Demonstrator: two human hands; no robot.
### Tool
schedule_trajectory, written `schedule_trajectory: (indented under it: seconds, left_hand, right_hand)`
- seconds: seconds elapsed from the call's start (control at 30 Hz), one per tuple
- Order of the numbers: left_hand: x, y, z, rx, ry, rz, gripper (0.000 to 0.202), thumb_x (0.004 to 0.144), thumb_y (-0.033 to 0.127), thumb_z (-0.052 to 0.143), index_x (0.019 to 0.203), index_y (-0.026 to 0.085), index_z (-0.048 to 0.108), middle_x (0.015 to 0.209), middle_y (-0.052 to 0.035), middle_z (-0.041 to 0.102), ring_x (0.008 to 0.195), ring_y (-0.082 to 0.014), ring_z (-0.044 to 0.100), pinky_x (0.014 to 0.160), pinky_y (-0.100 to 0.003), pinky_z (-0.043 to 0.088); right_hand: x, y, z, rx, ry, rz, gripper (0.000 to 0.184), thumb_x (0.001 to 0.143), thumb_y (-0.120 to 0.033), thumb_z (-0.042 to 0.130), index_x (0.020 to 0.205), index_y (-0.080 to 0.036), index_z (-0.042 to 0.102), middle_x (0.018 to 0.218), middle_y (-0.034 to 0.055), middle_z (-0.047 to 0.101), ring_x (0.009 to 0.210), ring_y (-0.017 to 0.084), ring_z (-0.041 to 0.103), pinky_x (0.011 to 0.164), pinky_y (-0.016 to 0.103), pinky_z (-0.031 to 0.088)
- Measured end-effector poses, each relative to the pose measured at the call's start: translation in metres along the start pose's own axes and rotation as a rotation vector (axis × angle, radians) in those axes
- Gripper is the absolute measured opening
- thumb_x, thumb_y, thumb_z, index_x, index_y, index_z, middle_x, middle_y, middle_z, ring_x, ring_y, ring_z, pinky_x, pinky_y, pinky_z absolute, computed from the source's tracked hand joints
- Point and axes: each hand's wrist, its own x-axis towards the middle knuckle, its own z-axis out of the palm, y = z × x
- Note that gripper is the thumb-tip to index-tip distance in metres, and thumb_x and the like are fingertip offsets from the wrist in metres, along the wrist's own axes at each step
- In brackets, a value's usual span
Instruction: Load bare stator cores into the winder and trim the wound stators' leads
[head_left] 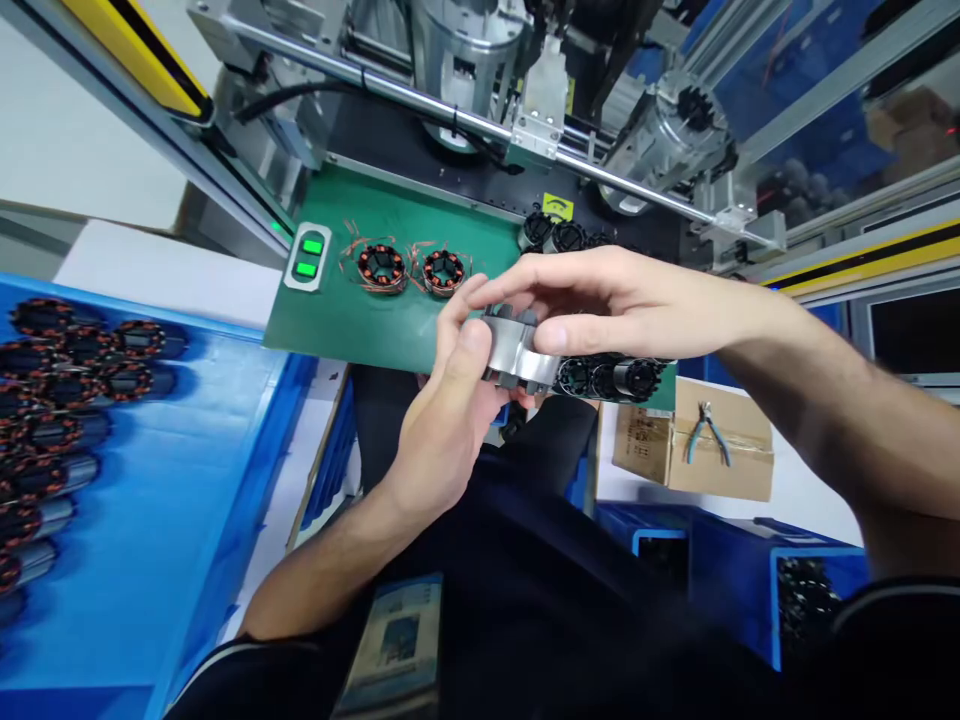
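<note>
Between my two hands is a motor stator core, a silvery metal ring with dark grey toothed ends. My left hand grips its left side, thumb on the metal. My right hand holds it from the right, thumb pressed on the ring and fingers curving over the top; some fingertips are hidden. Left of my hands, a copper-wound stator and a second wound stator with loose wire ends stand on the green work surface. Several black stator cores sit beneath and beyond my right hand.
A winding machine with a horizontal metal rod spans the back. At left, a blue tray holds several wound stators. Blue-handled pliers lie on a cardboard box. Blue bins stand at lower right.
</note>
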Motion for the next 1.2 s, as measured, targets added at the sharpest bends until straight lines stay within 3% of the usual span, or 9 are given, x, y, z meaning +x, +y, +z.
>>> schedule_trajectory:
  seconds: [0.13, 0.4, 0.47, 0.53, 0.63, 0.73, 0.83, 0.97, 1.2]
  left_hand:
    - [-0.001, -0.001, -0.002, -0.068, -0.001, -0.02, 0.043, 0.111, 0.071, 0.06, 0.143, 0.043, 0.065, 0.152, -0.0041, 0.069, 0.127, -0.0321, 0.077, 0.074, -0.043, 0.071]
    - [0.002, 0.001, -0.005, -0.06, 0.003, -0.015, 0.047, 0.107, 0.075, 0.065, 0.139, 0.04, 0.065, 0.145, -0.0063, 0.072, 0.133, -0.0364, 0.075, 0.072, -0.04, 0.069]
    - [0.001, 0.001, -0.007, -0.071, 0.026, -0.025, 0.051, 0.106, 0.076, 0.067, 0.141, 0.039, 0.064, 0.149, -0.0076, 0.07, 0.136, -0.0365, 0.073, 0.075, -0.04, 0.068]
    - [-0.002, 0.002, -0.008, -0.048, 0.029, 0.01, 0.058, 0.104, 0.074, 0.073, 0.148, 0.038, 0.059, 0.156, -0.0085, 0.066, 0.143, -0.0359, 0.069, 0.088, -0.042, 0.069]
    - [-0.006, 0.001, -0.01, 0.186, 0.085, 0.209, 0.073, 0.098, 0.054, 0.09, 0.155, 0.038, 0.047, 0.149, -0.0081, 0.063, 0.14, -0.0311, 0.069, 0.103, -0.045, 0.064]
    - [-0.007, -0.002, -0.012, 0.523, 0.226, 0.513, 0.073, 0.084, 0.039, 0.101, 0.136, 0.033, 0.049, 0.127, -0.0031, 0.059, 0.114, -0.0237, 0.069, 0.094, -0.042, 0.06]
    - [-0.006, -0.004, -0.012, 0.647, 0.27, 0.635, 0.068, 0.081, 0.036, 0.103, 0.123, 0.032, 0.05, 0.115, 0.0006, 0.055, 0.099, -0.0187, 0.064, 0.086, -0.039, 0.057]
    - [-0.007, -0.005, -0.011, 0.668, 0.274, 0.619, 0.069, 0.081, 0.04, 0.104, 0.122, 0.032, 0.049, 0.112, 0.0017, 0.055, 0.098, -0.0188, 0.064, 0.085, -0.038, 0.056]
    - [-0.01, -0.003, -0.011, 0.634, 0.247, 0.497, 0.067, 0.082, 0.046, 0.103, 0.12, 0.031, 0.05, 0.112, 0.0006, 0.063, 0.107, -0.0228, 0.071, 0.092, -0.042, 0.058]
  right_hand:
    - [0.007, 0.007, 0.0, 0.148, -0.057, 0.022, 0.049, 0.116, -0.047, 0.069, 0.153, -0.016, 0.069, 0.123, 0.0079, 0.079, 0.101, 0.015, 0.077, 0.093, 0.028, 0.061]
    - [0.015, 0.012, -0.004, 0.235, -0.12, 0.081, 0.048, 0.119, -0.042, 0.064, 0.159, -0.016, 0.064, 0.13, 0.0091, 0.079, 0.111, 0.017, 0.079, 0.101, 0.031, 0.063]
    - [0.016, 0.012, -0.006, 0.207, -0.092, 0.08, 0.047, 0.115, -0.042, 0.07, 0.156, -0.017, 0.067, 0.136, 0.0101, 0.078, 0.116, 0.019, 0.078, 0.104, 0.032, 0.063]
    - [0.017, 0.012, -0.007, 0.189, -0.065, 0.05, 0.048, 0.109, -0.04, 0.079, 0.152, -0.019, 0.071, 0.139, 0.0104, 0.077, 0.119, 0.021, 0.078, 0.105, 0.034, 0.063]
    - [0.015, 0.01, -0.008, 0.177, -0.021, -0.034, 0.059, 0.094, -0.026, 0.094, 0.15, -0.025, 0.074, 0.145, 0.0088, 0.075, 0.126, 0.023, 0.076, 0.108, 0.035, 0.064]
    - [0.011, 0.009, -0.009, 0.141, 0.012, -0.066, 0.064, 0.082, -0.015, 0.1, 0.14, -0.031, 0.08, 0.152, 0.0076, 0.073, 0.138, 0.027, 0.072, 0.115, 0.038, 0.063]
    - [0.009, 0.012, -0.009, 0.165, 0.019, -0.07, 0.059, 0.079, -0.023, 0.104, 0.134, -0.031, 0.084, 0.154, 0.0081, 0.074, 0.142, 0.031, 0.071, 0.117, 0.044, 0.063]
    - [0.008, 0.017, -0.007, 0.197, 0.073, -0.024, 0.055, 0.075, -0.035, 0.108, 0.125, -0.03, 0.086, 0.146, 0.0097, 0.078, 0.138, 0.032, 0.074, 0.11, 0.043, 0.066]
    - [0.003, 0.022, -0.004, 0.195, 0.105, -0.032, 0.051, 0.076, -0.041, 0.108, 0.121, -0.03, 0.086, 0.142, 0.0098, 0.08, 0.133, 0.03, 0.077, 0.107, 0.042, 0.068]
